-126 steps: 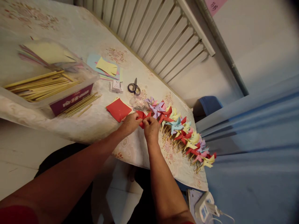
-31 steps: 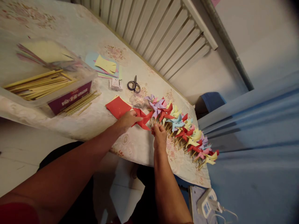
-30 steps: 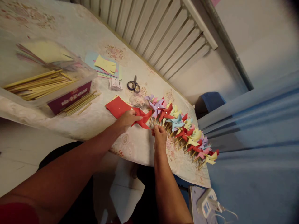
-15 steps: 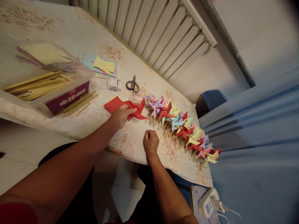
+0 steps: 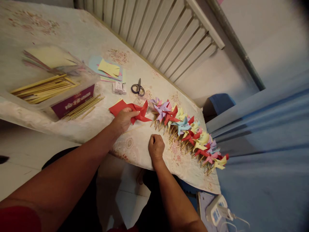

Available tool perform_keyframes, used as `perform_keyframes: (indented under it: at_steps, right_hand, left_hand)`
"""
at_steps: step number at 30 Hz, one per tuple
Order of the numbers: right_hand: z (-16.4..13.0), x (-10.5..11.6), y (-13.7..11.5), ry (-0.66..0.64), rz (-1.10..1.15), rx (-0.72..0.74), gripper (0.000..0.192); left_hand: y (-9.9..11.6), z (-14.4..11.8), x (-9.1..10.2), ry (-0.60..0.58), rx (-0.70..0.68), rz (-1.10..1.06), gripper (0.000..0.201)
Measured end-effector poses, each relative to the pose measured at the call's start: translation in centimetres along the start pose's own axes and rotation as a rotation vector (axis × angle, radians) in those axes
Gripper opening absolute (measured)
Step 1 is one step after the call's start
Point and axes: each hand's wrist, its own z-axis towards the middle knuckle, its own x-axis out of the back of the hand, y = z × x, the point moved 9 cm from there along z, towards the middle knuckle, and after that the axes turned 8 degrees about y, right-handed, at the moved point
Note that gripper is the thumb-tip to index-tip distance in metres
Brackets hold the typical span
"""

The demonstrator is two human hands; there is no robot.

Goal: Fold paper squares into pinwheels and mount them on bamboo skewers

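Grip of the left hand (image 5: 123,119), near the centre of the frame, is clamped on a red folded-paper pinwheel (image 5: 143,113), with the thumb reaching to the small white dot at its hub. Lower and to the right, the right hand (image 5: 156,146) is curled into a fist on the desk (image 5: 142,151), which is spread with a pale flower-printed cloth; whether anything is inside the fist cannot be told. At the lower right corner, a white plastic power strip (image 5: 214,211) carries a plug and cable, its markings too small to read.

From the middle toward the right runs a crowded row of multicoloured paper pinwheels (image 5: 190,137) on thin tan sticks. Directly left of the held one lies a flat sheet of red paper (image 5: 117,108). On the left stands a translucent plastic box (image 5: 41,107) of tan sticks; white characters on its purple label (image 5: 74,101) are too blurred to read. A loose bundle of sticks (image 5: 84,108) lies beside it.

Farther up are dark-handled scissors (image 5: 137,88), a small white cardboard box (image 5: 119,87) with illegible dark print, and a stack of pastel paper (image 5: 109,68). Behind rises a pale metal railing (image 5: 205,24); blue fabric (image 5: 265,161) fills the right side.
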Motion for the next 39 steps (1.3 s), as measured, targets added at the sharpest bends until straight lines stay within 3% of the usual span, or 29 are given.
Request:
perform_keyframes:
  at_steps: [5, 13, 16, 26, 31, 35, 39]
  right_hand:
    - [0.0, -0.8, -2.0, -0.055, 0.068, 0.107, 0.022]
    - [0.5, -3.7, -9.7, -0.171, 0.114, 0.414, 0.025]
    - [0.5, -4.6, -11.1, -0.220, 0.057, 0.472, 0.023]
    - [0.0, -5.1, -12.2, -0.249, -0.036, 0.597, 0.022]
    - [-0.5, -5.0, -12.4, -0.193, -0.050, 0.630, 0.024]
    - [-1.2, -3.7, -11.3, -0.093, -0.076, 0.553, 0.025]
    - [-1.8, -2.2, -8.6, -0.069, -0.149, 0.411, 0.030]
  left_hand:
    - [0.4, 0.1, -0.1, -0.007, -0.015, -0.024, 0.020]
    - [0.9, 0.2, 0.3, -0.019, -0.047, -0.042, 0.025]
    - [1.0, 0.4, 0.4, -0.020, -0.059, -0.025, 0.025]
    - [1.2, -0.1, 0.3, -0.001, -0.041, -0.067, 0.028]
    - [1.4, -0.2, 0.1, -0.005, -0.051, -0.106, 0.030]
    - [1.4, -0.2, 0.1, -0.007, -0.047, -0.114, 0.028]
    - [1.0, -0.3, -0.1, -0.034, -0.010, -0.093, 0.027]
